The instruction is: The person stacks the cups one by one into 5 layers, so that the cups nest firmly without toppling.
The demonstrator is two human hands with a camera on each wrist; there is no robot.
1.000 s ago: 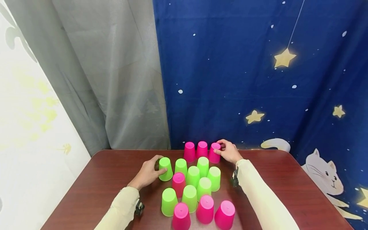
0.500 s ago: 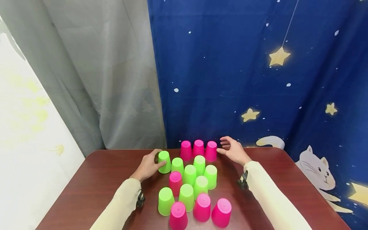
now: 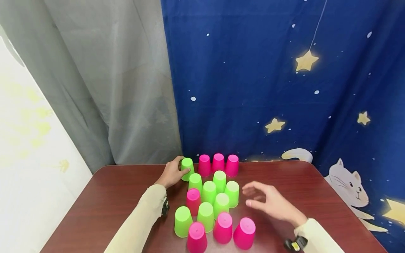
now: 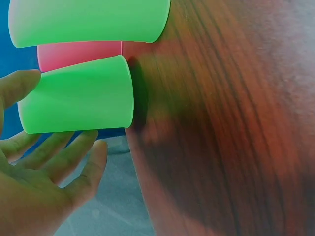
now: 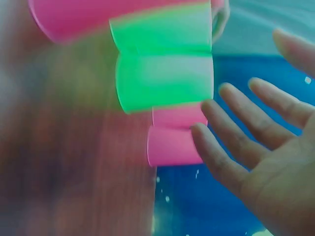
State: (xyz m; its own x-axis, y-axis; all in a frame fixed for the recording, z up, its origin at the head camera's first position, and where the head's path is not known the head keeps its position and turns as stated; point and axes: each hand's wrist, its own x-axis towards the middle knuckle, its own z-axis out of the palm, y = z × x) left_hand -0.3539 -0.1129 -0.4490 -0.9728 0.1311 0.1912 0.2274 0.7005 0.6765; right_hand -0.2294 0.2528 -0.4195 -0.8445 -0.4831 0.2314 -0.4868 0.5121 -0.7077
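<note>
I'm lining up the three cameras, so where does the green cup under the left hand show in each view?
Head: the green cup stands at the far left of the back row, beside three pink cups, gripped by the left hand.
Left wrist: it fills the left middle, lying sideways in the picture, fingers around it.
Right wrist: cannot tell; the green cups there are blurred.
Shared landmark: the red-brown table.

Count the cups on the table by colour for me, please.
Green cups: 8
Pink cups: 7
Total: 15 upside-down cups on the table; the left hand grips the far-left green one.
</note>
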